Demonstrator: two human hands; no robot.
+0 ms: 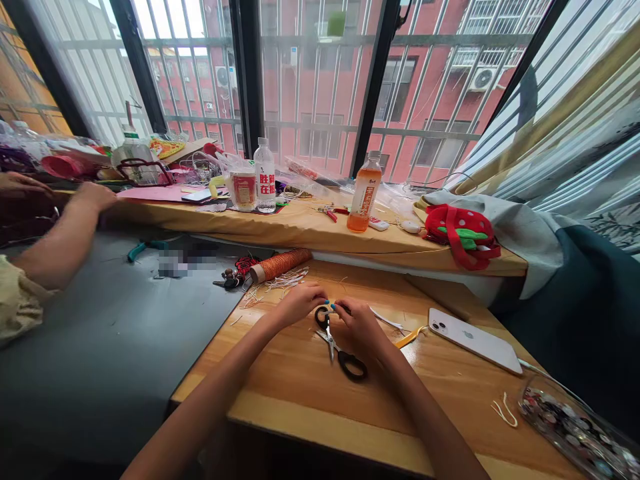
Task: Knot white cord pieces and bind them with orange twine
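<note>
My left hand [301, 302] and my right hand [359, 319] meet above the wooden table, fingertips nearly touching. Both are closed in a pinch. Small bright blue spots show at the fingertips; whether they are nails or small pieces I cannot make out, and whatever is pinched is too small to name. Black-handled scissors [330, 343] lie partly spread just below the hands. White cord [387, 319] and a yellow strip [411, 336] lie to the right of my right hand. Beyond my left hand rests a spool of orange cord [284, 265], with white cord scraps [280, 283] beside it.
A white phone [475, 340] lies at right, near a clear box of beads or buttons [575, 423]. Bottles, including an orange drink [364, 193], a cup [243, 190] and a red bag [460, 230] stand on the ledge. Another person's arm [65, 240] reaches in at left.
</note>
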